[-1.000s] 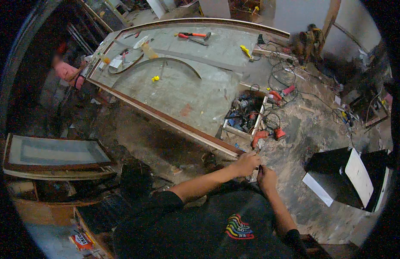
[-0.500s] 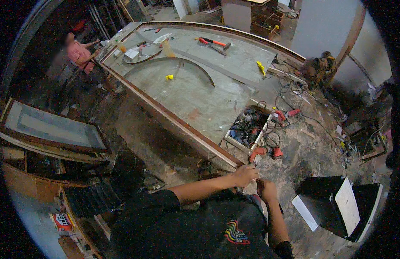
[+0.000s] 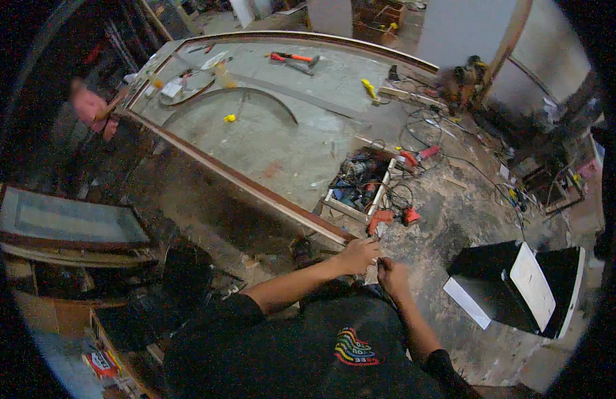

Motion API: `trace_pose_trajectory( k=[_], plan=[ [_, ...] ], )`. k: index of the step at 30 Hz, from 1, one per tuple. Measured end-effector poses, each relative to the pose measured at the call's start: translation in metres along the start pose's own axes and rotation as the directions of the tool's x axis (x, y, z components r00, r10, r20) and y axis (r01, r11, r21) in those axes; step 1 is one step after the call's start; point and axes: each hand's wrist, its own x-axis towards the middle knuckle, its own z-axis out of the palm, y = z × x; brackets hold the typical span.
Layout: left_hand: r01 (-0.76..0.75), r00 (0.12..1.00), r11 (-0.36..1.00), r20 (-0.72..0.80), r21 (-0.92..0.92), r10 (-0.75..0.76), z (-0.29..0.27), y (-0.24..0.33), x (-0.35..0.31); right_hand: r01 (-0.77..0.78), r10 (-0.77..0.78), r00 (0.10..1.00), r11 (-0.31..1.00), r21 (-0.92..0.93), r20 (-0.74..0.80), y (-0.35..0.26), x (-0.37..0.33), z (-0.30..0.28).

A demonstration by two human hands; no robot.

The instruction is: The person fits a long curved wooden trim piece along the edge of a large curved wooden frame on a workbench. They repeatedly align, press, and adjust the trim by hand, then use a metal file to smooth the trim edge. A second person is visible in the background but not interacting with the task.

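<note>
My left hand [image 3: 360, 257] and my right hand [image 3: 392, 276] are close together in front of my body, just off the near corner of a large wood-edged panel [image 3: 261, 188]. Both have their fingers curled. Something small and pale seems to be between them, too small and blurred to name. Just beyond the hands, an orange-red power drill [image 3: 382, 220] lies beside a wooden box [image 3: 345, 208] crammed with tools and cables.
A hammer [image 3: 306, 61] and a yellow-handled tool [image 3: 369, 88] lie toward the panel's far side, with a curved strip [image 3: 281, 104] nearer. Cables [image 3: 424, 133] tangle at right. Black panels [image 3: 484, 263] stand at lower right. A person in pink [image 3: 90, 108] is at far left.
The whole scene has shifted left and slightly upward in the picture as my view turned. My hands stay together with fingers curled, near the panel's corner.
</note>
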Motion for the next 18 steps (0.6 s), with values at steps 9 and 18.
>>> trace_pose_trajectory(
  k=[9,18],
  plan=[
    [-0.041,0.999,0.999,-0.019,0.020,0.041,-0.002,0.000,-0.002,-0.051,0.051,0.996,0.999,0.001,0.079,0.001,0.006,-0.007],
    [-0.056,0.994,0.998,-0.086,0.042,0.059,-0.005,0.000,-0.003,-0.066,0.058,0.983,0.997,0.042,0.173,0.016,0.011,-0.001]
  ],
)
